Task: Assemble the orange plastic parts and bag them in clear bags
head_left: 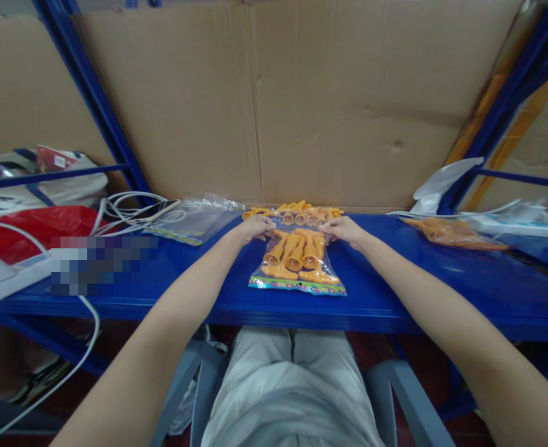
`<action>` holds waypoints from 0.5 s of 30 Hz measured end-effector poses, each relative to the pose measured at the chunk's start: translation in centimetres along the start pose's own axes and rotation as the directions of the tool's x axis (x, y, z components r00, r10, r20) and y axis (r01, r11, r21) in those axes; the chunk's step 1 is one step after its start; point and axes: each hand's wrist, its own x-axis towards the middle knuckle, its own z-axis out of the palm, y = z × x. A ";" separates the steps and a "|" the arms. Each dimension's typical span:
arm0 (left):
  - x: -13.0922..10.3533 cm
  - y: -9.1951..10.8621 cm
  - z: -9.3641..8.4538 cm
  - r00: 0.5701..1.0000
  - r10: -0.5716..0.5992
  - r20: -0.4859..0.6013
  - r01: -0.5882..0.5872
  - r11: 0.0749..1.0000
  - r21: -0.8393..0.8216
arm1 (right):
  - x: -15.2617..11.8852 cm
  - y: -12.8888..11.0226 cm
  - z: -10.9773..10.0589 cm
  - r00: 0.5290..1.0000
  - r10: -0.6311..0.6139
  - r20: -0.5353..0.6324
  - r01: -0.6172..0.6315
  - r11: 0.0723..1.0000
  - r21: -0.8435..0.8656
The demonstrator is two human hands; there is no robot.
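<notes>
A clear plastic bag (pixel 296 282) with a colourful printed strip along its near edge lies on the blue table in front of me. Inside it are several orange, hollow plastic pieces (pixel 295 251) with round open ends. My left hand (pixel 257 228) pinches the bag's far left corner. At the far right corner, my right hand (pixel 341 230) has its fingers closed on the same bag. Just beyond the bag, a row of similar loose orange pieces (pixel 301 213) lies by the cardboard, partly hidden behind the bag and my hands.
Flat clear bags (pixel 192 220) lie at the back left, beside white cables (pixel 134 208) and a red bag (pixel 36 230). A filled bag of orange pieces (pixel 455 233) sits on the right, near a power strip (pixel 525 225). A cardboard wall (pixel 301 105) closes off the table's back.
</notes>
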 end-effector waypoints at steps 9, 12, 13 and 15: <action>0.4 -0.6 -0.8 0.996 0.076 0.036 -0.075 0.997 -0.015 | 0.7 1.1 -0.9 0.991 -0.054 0.120 0.028 0.977 0.210; 0.6 -0.6 -0.5 0.994 0.112 -0.007 -0.111 0.992 0.068 | 0.6 1.1 -0.9 0.989 -0.088 0.120 0.067 0.983 0.172; 0.7 -0.5 -0.3 0.990 0.137 -0.018 -0.134 0.984 0.115 | 0.6 1.0 -0.8 0.988 -0.097 0.122 0.078 0.985 0.153; 0.8 -0.5 0.0 0.979 0.202 -0.035 -0.189 0.953 0.237 | 0.5 0.8 -0.6 0.986 -0.106 0.128 0.091 0.989 0.116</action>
